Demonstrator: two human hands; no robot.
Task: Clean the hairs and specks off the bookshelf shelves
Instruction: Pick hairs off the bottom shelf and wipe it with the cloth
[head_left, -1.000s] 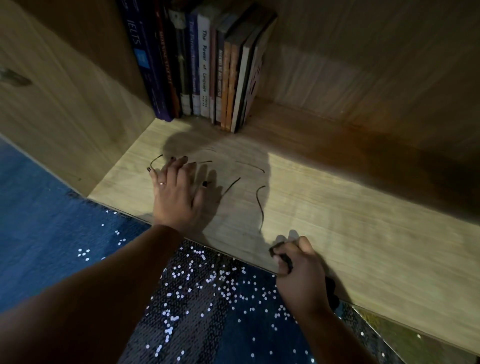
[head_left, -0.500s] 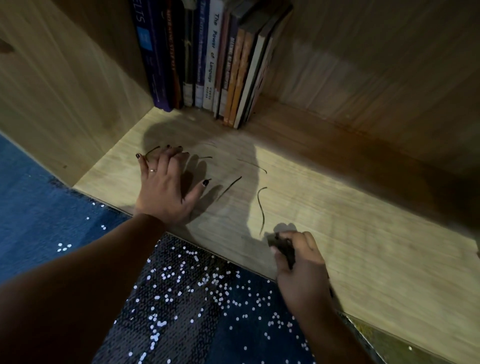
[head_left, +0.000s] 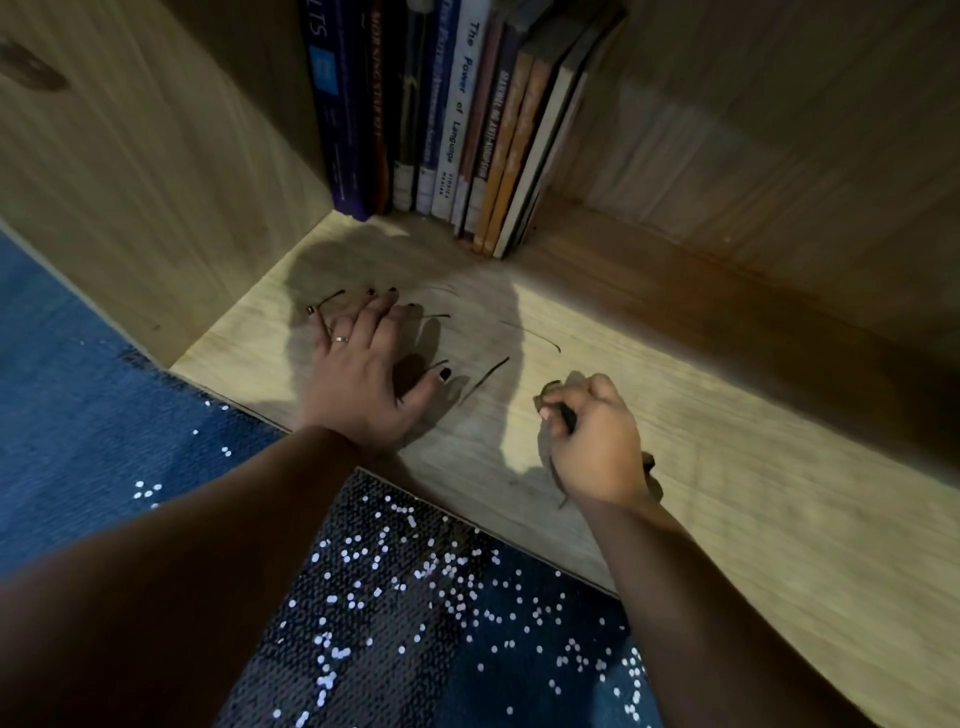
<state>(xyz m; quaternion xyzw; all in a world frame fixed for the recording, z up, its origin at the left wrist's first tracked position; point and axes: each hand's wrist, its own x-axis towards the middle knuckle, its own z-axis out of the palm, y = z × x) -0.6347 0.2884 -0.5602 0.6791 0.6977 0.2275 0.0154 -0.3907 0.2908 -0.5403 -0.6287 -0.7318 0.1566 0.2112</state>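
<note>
Several dark hairs lie on the light wooden shelf (head_left: 727, 467): one (head_left: 483, 376) between my hands, a longer curved one (head_left: 535, 335) farther back, shorter ones by my left fingertips. My left hand (head_left: 363, 374) rests flat on the shelf, fingers spread, a ring on one finger. My right hand (head_left: 592, 441) is curled around a small dark tool (head_left: 566, 415) whose tip (head_left: 548, 389) touches the shelf where a hair lay. The rest of the tool is hidden in my fist.
A row of upright books (head_left: 447, 119) stands at the back left of the shelf against the side panel (head_left: 130, 182). The back panel (head_left: 779, 130) is in shadow. Below the shelf edge is a blue carpet (head_left: 78, 441) and dark sequinned fabric (head_left: 415, 623).
My right hand moved forward onto the shelf, over the long curved hair that lay in front of it; that hair no longer shows. My left hand stayed flat in place.
</note>
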